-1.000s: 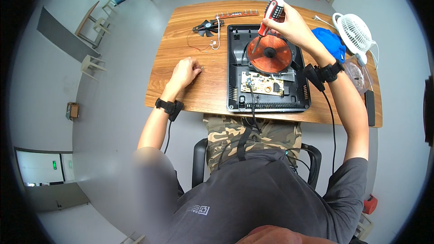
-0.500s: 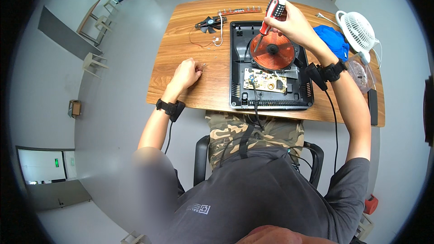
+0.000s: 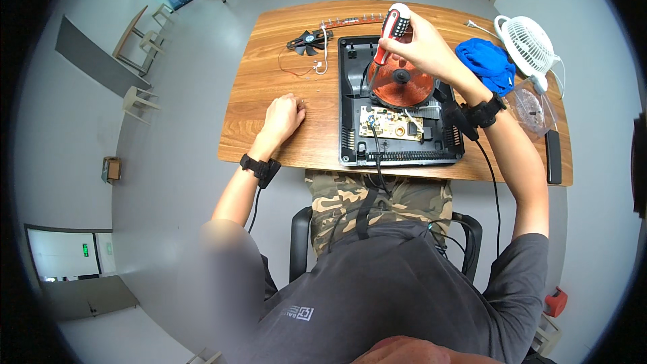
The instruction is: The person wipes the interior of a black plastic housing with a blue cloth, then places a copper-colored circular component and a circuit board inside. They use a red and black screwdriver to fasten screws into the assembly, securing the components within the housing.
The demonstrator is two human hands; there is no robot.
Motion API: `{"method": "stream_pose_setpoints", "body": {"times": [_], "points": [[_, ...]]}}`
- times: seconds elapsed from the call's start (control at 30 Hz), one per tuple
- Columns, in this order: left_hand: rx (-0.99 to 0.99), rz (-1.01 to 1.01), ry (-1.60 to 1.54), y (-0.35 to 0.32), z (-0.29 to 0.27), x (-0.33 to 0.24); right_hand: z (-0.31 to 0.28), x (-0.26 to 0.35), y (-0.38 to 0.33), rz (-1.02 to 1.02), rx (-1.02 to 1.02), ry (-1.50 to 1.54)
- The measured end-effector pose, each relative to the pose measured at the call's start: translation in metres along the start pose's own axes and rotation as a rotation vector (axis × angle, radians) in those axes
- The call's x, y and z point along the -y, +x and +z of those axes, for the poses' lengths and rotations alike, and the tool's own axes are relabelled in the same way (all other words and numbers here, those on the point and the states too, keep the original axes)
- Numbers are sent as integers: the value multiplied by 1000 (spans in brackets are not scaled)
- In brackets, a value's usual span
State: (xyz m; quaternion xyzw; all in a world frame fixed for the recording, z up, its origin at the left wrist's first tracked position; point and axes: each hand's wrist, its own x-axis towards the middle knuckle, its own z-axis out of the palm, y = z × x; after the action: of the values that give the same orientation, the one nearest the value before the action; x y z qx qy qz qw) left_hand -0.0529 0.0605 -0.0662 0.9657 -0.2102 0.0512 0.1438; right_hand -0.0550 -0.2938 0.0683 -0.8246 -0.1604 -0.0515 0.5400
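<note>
The person's right hand (image 3: 419, 44) has its fingers wrapped around a red, white and black screwdriver (image 3: 395, 27). The tool tilts, its shaft pointing down to the left edge of a round reddish coil (image 3: 412, 89); I can't tell from here whether the tip touches. The coil sits in an open black case (image 3: 346, 87), with a circuit board (image 3: 391, 123) nearer the person. Left of the case, the left hand (image 3: 284, 118) rests on the wooden surface (image 3: 306, 141), fingers curled; whether they hold anything, I can't see. A small black fan (image 3: 311, 42) lies beyond it, and a blue cloth (image 3: 486, 64) is right of the case.
</note>
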Motion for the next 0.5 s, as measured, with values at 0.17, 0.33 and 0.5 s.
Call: {"method": "stream_pose_setpoints", "body": {"times": [0.17, 0.33, 0.5], "points": [[-44, -48, -386, 12, -36, -33, 10, 12, -4, -72, -16, 72], [-59, 159, -502, 18, -45, -78, 18, 27, -7, -100, -12, 145], [82, 162, -566, 26, -38, -100, 16, 26, -15, -173, -47, 47]]}}
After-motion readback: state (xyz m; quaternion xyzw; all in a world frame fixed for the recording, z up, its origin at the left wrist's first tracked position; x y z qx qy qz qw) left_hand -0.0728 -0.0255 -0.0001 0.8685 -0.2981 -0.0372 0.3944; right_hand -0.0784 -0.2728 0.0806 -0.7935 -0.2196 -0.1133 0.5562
